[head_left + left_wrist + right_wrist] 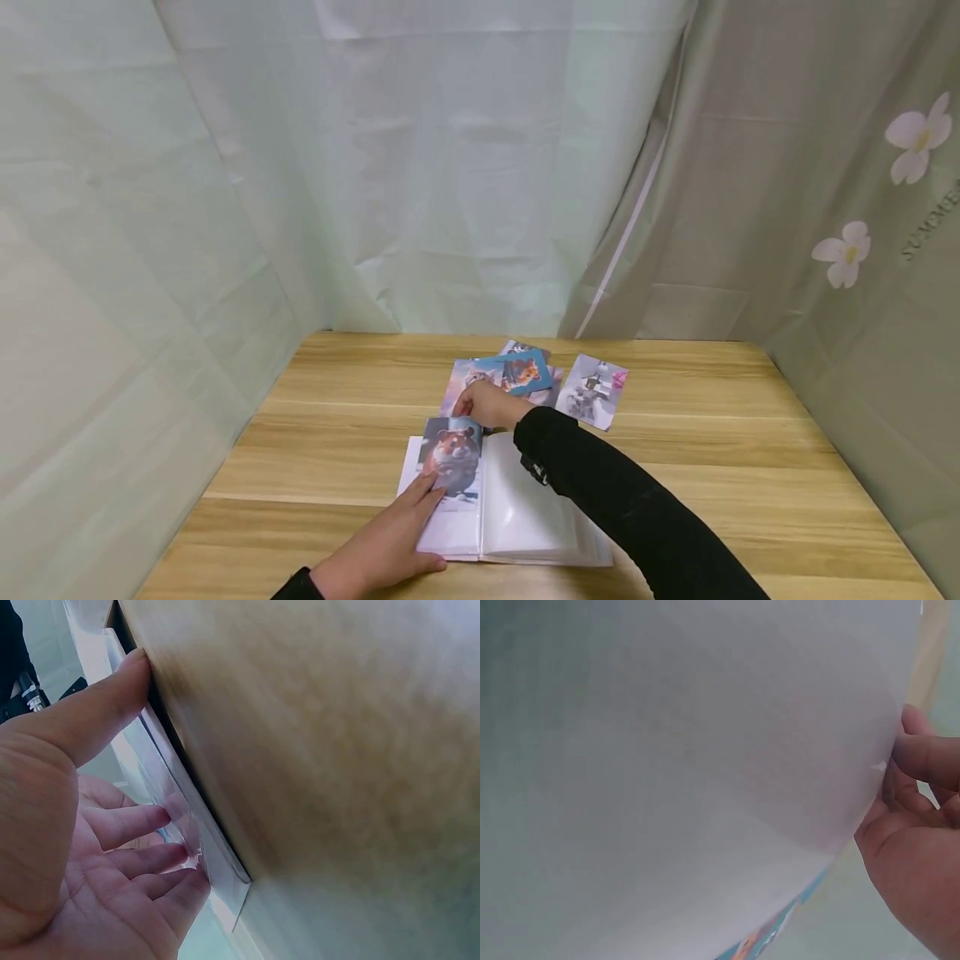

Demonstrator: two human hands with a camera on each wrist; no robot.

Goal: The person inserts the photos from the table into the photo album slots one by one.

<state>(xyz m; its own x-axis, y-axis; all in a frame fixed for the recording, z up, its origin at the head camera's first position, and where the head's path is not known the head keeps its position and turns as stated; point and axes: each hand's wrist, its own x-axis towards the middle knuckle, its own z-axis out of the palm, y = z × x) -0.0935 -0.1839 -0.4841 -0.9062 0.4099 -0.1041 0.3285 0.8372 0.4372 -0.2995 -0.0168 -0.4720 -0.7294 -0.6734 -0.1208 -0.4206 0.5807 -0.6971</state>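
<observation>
Hands (393, 535) (491, 404) touch animal photo (454, 450), left spread, right pinching.

Album pages (525, 508) are white. Hamster card (453, 454): orange-brown and white on grey. Blue-bordered card (527, 372), orange animal. Desk (315, 433) is yellow-brown woodgrain. Curtain (450, 167): pale grey-green, white flowers (842, 254).

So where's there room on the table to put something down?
The table is bare right of the right sleeve and rightmost picture, out to the right curtain. It's also bare left of the album and left hand. It's crowded behind the album, where pictures overlap near the right hand.
</observation>
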